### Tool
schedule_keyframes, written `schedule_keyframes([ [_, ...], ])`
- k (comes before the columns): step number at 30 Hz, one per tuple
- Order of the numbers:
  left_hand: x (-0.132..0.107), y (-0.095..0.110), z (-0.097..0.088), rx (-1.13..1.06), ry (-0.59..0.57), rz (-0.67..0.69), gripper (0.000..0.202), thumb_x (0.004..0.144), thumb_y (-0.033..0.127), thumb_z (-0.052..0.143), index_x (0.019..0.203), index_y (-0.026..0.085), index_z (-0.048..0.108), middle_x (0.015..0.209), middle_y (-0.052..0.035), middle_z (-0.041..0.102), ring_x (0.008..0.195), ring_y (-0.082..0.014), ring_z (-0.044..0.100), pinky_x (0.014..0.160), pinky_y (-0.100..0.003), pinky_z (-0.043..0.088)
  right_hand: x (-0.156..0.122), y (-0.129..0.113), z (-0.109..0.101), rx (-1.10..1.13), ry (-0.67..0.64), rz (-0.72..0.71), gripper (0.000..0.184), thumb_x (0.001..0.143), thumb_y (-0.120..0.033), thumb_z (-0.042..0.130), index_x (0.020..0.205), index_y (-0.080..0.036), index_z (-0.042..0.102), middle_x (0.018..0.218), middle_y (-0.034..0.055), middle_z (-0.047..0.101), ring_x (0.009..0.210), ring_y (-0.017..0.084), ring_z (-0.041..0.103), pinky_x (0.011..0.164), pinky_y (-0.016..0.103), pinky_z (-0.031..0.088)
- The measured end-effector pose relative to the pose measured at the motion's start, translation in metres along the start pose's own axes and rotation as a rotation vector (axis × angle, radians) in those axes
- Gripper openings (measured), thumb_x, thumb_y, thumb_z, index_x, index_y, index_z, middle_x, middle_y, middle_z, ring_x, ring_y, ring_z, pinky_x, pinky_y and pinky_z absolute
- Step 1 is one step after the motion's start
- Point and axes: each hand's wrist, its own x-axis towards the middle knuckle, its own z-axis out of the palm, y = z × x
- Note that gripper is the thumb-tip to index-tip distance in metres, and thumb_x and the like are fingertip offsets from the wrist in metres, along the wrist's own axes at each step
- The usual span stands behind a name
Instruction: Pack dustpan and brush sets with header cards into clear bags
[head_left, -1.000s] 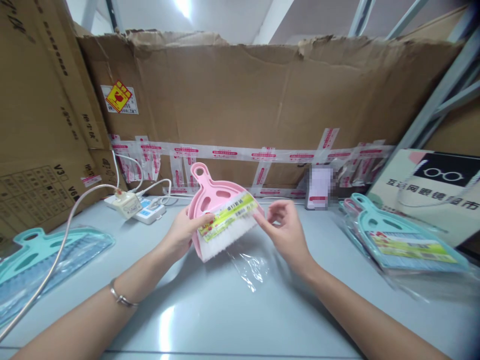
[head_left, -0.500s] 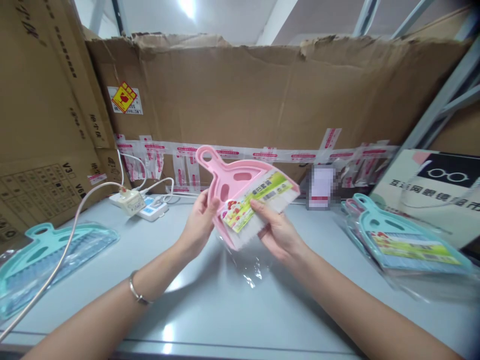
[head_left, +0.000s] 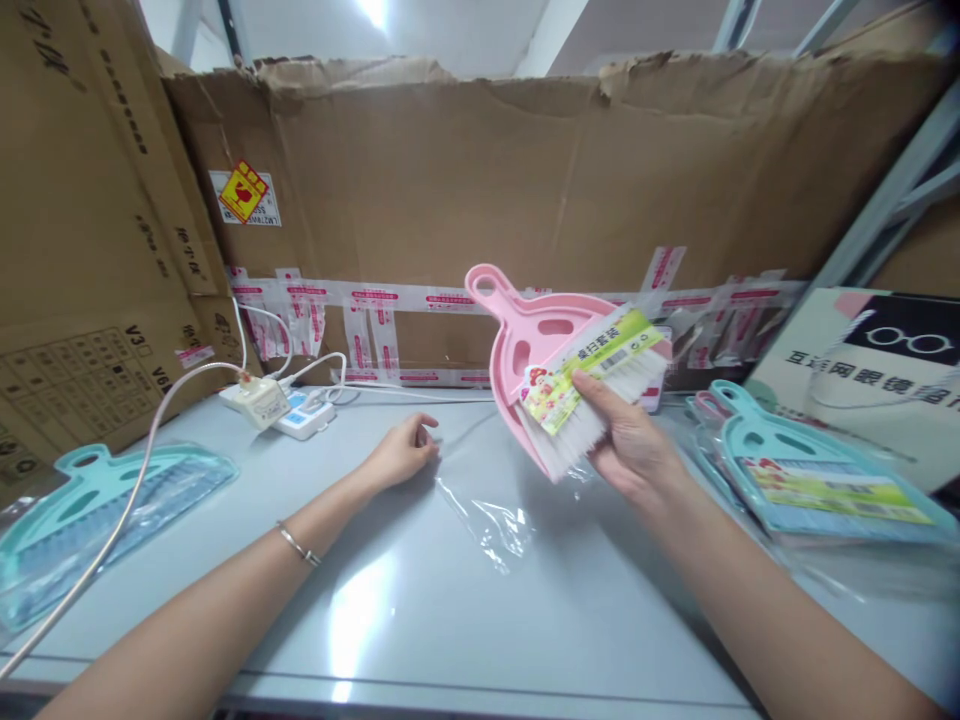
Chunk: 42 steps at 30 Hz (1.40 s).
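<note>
My right hand (head_left: 634, 450) grips a pink dustpan (head_left: 529, 350) with a white-bristled brush (head_left: 600, 395) and its green-yellow label, held up above the table right of centre. My left hand (head_left: 401, 455) rests low over the table, fingers loosely curled, holding nothing, right beside a clear plastic bag (head_left: 487, 515) that lies flat on the grey table (head_left: 420, 620).
A teal dustpan set in a bag (head_left: 97, 510) lies at the left; a stack of bagged teal and pink sets (head_left: 795, 475) sits at the right. A white power strip with cables (head_left: 289, 410) is at the back left. Cardboard walls (head_left: 480, 190) enclose the table.
My left hand let go of the pink dustpan and dropped to the table near the bag. My right hand carried the dustpan and brush up and to the right.
</note>
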Motion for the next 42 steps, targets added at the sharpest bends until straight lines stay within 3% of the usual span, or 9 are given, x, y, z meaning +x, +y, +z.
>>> schedule_keyframes([
  [7, -0.005, 0.003, -0.073, 0.204, -0.385, 0.025, 0.023, 0.075, 0.029, 0.048, 0.086, 0.021, 0.066, 0.082, -0.0034, 0.062, 0.076, -0.0188, 0.055, 0.07, -0.027, 0.04, 0.001, 0.005, -0.008, -0.07, -0.103, 0.179, 0.048, 0.061, -0.021, 0.077, 0.106, -0.021, 0.06, 0.098, 0.0038, 0.071, 0.096, 0.025, 0.065, 0.083, 0.04, 0.055],
  [12, -0.01, 0.023, -0.063, 0.598, 0.085, 0.025, 0.036, 0.075, 0.025, 0.048, 0.107, 0.018, 0.061, 0.108, -0.0133, 0.056, 0.1, -0.0295, 0.051, 0.083, -0.037, 0.038, 0.005, 0.003, -0.013, -0.138, -0.174, 0.24, 0.04, 0.061, -0.02, 0.077, 0.098, -0.02, 0.063, 0.091, 0.0036, 0.072, 0.085, 0.024, 0.068, 0.079, 0.039, 0.057],
  [13, -0.015, 0.029, -0.06, 0.604, 0.1, 0.046, 0.035, 0.076, 0.028, 0.047, 0.107, 0.018, 0.061, 0.104, -0.0134, 0.058, 0.098, -0.0299, 0.053, 0.081, -0.037, 0.038, 0.005, 0.002, -0.013, -0.145, -0.173, 0.244, 0.039, 0.061, -0.02, 0.077, 0.097, -0.02, 0.063, 0.089, 0.0034, 0.072, 0.083, 0.024, 0.068, 0.077, 0.039, 0.057],
  [18, -0.043, 0.05, -0.05, 0.49, -0.399, -0.052, 0.042, 0.069, 0.048, 0.059, 0.104, 0.025, 0.063, 0.076, -0.0064, 0.064, 0.066, -0.0246, 0.057, 0.057, -0.029, 0.036, 0.006, -0.002, -0.016, -0.167, -0.178, 0.271, 0.042, 0.06, -0.018, 0.077, 0.1, -0.021, 0.063, 0.086, 0.0027, 0.073, 0.077, 0.022, 0.069, 0.071, 0.035, 0.059],
  [25, -0.04, 0.047, -0.044, 0.505, -0.574, -0.052, 0.01, 0.073, 0.031, 0.054, 0.077, 0.023, 0.059, 0.065, -0.0017, 0.061, 0.056, -0.0183, 0.051, 0.051, -0.026, 0.031, 0.006, -0.003, -0.019, -0.257, -0.29, 0.317, 0.033, 0.061, -0.024, 0.077, 0.092, -0.02, 0.066, 0.087, 0.0037, 0.072, 0.075, 0.02, 0.068, 0.071, 0.035, 0.058],
  [28, -0.041, 0.05, -0.044, 0.594, -0.48, 0.047, 0.012, 0.076, 0.022, 0.047, 0.071, 0.022, 0.057, 0.066, -0.0026, 0.057, 0.059, -0.0179, 0.05, 0.052, -0.026, 0.031, 0.007, -0.004, -0.022, -0.32, -0.308, 0.3, 0.035, 0.06, -0.026, 0.078, 0.092, -0.019, 0.067, 0.088, 0.0045, 0.072, 0.075, 0.021, 0.068, 0.075, 0.037, 0.056],
  [33, -0.047, 0.054, -0.045, 0.687, -0.217, 0.419, 0.02, 0.077, 0.01, 0.041, 0.07, 0.019, 0.057, 0.081, -0.0057, 0.057, 0.066, -0.0161, 0.049, 0.057, -0.027, 0.032, 0.011, -0.014, -0.031, -0.501, -0.274, 0.284, 0.037, 0.056, -0.029, 0.08, 0.09, -0.018, 0.067, 0.087, 0.0061, 0.072, 0.072, 0.021, 0.068, 0.068, 0.035, 0.057],
  [39, -0.049, 0.051, -0.051, 0.965, -0.237, 0.552, 0.03, 0.074, -0.003, 0.035, 0.08, 0.018, 0.056, 0.07, -0.0026, 0.056, 0.056, -0.0145, 0.048, 0.051, -0.026, 0.031, 0.015, -0.021, -0.041, -0.738, -0.294, 0.352, 0.032, 0.057, -0.028, 0.08, 0.085, -0.017, 0.069, 0.088, 0.0071, 0.072, 0.072, 0.021, 0.068, 0.065, 0.032, 0.056],
  [42, -0.049, 0.048, -0.05, 0.945, -0.221, 0.622, 0.035, 0.079, 0.0, 0.035, 0.1, 0.016, 0.058, 0.08, -0.0049, 0.061, 0.066, -0.016, 0.055, 0.056, -0.026, 0.038, 0.013, -0.013, -0.037, -0.725, -0.3, 0.378, 0.03, 0.055, -0.025, 0.08, 0.082, -0.016, 0.07, 0.083, 0.0068, 0.073, 0.069, 0.021, 0.068, 0.067, 0.034, 0.056],
])
